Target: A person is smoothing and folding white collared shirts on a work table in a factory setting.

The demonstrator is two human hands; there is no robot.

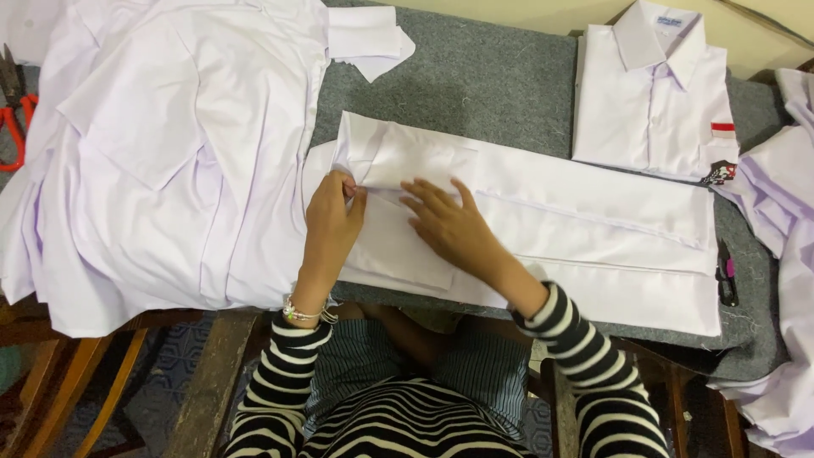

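Observation:
A white shirt (585,229) lies folded lengthwise on the grey felt table top (483,76), its sleeve folded over near the left end. My left hand (332,222) pinches a fold of the sleeve between thumb and fingers. My right hand (454,225) presses flat on the cloth just to the right, fingers spread. Both arms wear black and white striped sleeves, with a beaded bracelet on the left wrist.
A heap of unfolded white shirts (161,144) covers the left of the table. A neatly folded white shirt (653,93) with a red and white patch lies at the back right. More white cloth (784,195) hangs on the right. Red-handled scissors (12,110) lie far left. A dark pen-like tool (726,276) lies right.

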